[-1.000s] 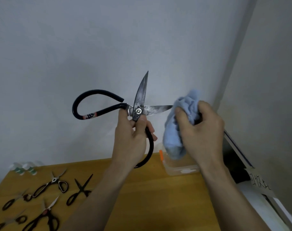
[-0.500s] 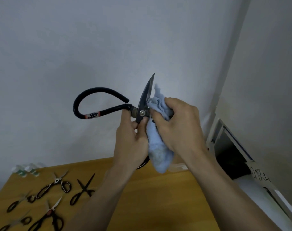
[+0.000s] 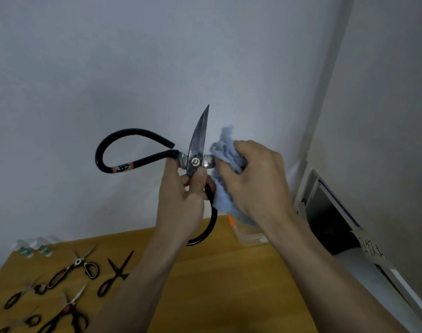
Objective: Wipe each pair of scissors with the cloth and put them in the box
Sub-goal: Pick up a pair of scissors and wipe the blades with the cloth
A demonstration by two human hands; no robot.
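Before a pale wall (image 3: 133, 68), left hand (image 3: 183, 200) gripping open black scissors (image 3: 195, 162) near the pivot, right hand (image 3: 255, 181) clutching blue cloth (image 3: 225, 150) around one blade.

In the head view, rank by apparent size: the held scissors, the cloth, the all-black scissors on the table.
1. Held scissors, largest, though nearest the camera.
2. Cloth, partly hidden by the right hand, so unsure.
3. All-black scissors, smallest, but farther away.
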